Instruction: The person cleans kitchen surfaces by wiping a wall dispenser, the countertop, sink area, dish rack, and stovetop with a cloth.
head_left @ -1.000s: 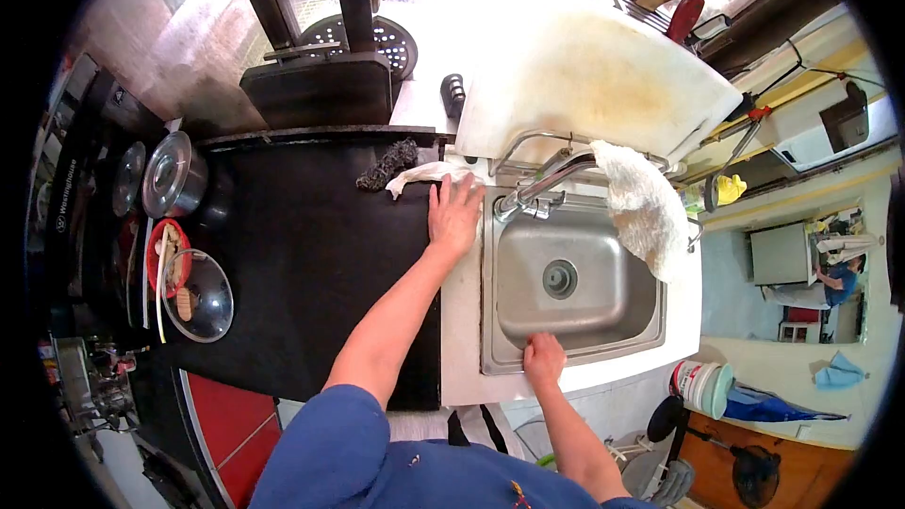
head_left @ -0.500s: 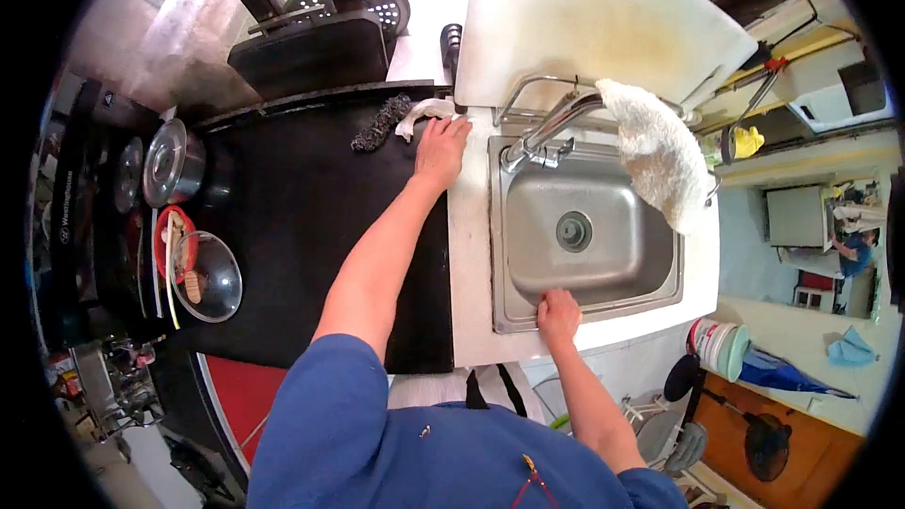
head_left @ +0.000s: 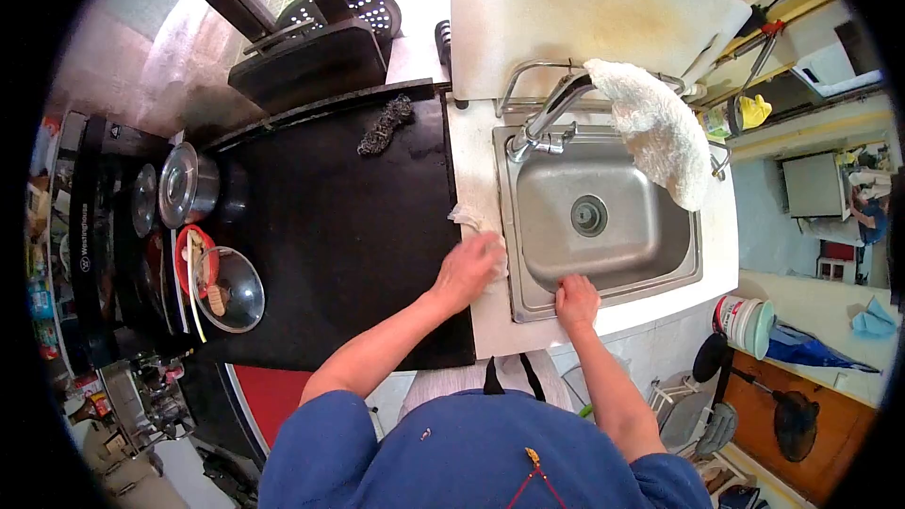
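On the white counter strip [head_left: 479, 155] between the black worktop and the sink, my left hand [head_left: 469, 271] is closed over a crumpled white cloth [head_left: 467, 216]. Part of the cloth sticks out beyond the fingers; the rest is under the hand. My right hand [head_left: 577, 303] is at the front of the steel sink [head_left: 698, 250], its fingers curled over the rim. Behind the basin stands a chrome faucet [head_left: 547, 123]. A white towel [head_left: 655, 137] drapes at its spout end. A dark wire-like scrubber [head_left: 386, 124] lies at the back of the black worktop [head_left: 330, 226].
Left on the worktop are a lidded steel pot [head_left: 189, 184], a red bowl [head_left: 191, 245] and a clear glass bowl [head_left: 229, 290]. A white board [head_left: 584, 14] leans behind the sink. Beyond the counter's right end stands a white bucket [head_left: 740, 325].
My left hand has drawn the white cloth from beside the scrubber toward me, along the counter strip left of the sink. The right hand stays at the sink's front rim.
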`<action>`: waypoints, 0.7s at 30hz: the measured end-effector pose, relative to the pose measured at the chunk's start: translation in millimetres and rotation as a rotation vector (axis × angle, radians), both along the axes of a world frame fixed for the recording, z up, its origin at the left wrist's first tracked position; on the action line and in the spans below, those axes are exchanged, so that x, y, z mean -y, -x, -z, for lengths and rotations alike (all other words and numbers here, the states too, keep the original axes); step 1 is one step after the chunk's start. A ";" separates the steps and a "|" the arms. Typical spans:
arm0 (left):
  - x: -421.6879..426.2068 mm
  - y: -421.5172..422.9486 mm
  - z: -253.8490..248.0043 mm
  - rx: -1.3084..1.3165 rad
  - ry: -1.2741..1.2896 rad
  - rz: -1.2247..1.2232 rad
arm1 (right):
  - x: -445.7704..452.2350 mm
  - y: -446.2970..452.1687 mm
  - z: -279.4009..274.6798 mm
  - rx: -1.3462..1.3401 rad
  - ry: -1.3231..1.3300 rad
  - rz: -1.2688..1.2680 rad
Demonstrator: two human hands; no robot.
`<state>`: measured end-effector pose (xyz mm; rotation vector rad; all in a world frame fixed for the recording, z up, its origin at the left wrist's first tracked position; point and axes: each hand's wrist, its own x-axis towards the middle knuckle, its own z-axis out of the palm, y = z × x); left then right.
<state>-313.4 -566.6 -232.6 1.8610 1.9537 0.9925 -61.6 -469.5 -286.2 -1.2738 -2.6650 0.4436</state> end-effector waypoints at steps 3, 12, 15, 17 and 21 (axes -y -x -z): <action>-19.2 1.3 5.2 -0.012 0.055 -0.130 | -0.6 1.5 -1.4 0.002 -0.008 -0.002; -149.4 78.1 29.0 0.486 0.084 -0.513 | 0.2 -0.1 0.0 -0.025 0.008 0.016; -155.0 90.7 33.5 0.266 -0.046 -0.401 | 0.0 -0.8 2.1 0.023 0.030 0.032; -152.1 89.8 42.6 -0.137 -0.061 -0.292 | 0.8 -1.1 0.9 0.015 0.035 0.019; -91.8 52.2 57.4 -0.150 0.044 -0.109 | 0.3 3.5 -6.6 0.000 0.071 0.049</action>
